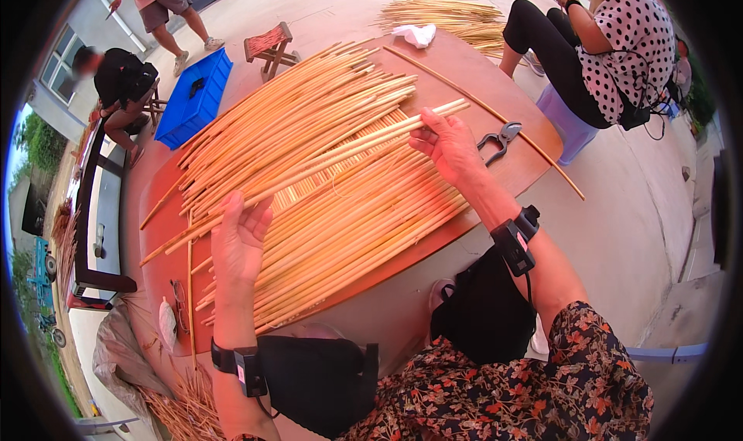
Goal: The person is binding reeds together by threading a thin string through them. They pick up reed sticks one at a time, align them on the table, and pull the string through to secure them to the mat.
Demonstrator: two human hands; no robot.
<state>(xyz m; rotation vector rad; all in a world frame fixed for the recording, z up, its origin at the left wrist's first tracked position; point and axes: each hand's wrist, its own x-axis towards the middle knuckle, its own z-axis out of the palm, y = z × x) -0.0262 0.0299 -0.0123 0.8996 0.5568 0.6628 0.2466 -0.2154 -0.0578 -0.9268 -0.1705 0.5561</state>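
While both hands, left hand [238,244] and right hand [447,143], gripped a few pale sticks [340,156], more were spread beneath them across the brown table [495,93] outdoors.

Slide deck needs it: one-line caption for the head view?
Both bare hands, left hand and right hand, lift pale peeled wicker rods over a round reddish-brown wooden table.

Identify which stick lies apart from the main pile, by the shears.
The long thin stick running diagonally past the black shears, overhanging the table edge; the rest lie bundled together.

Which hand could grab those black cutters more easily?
The right hand, probably. The black cutters lie on the round table just beside it, while the left hand is far across the pale sticks.
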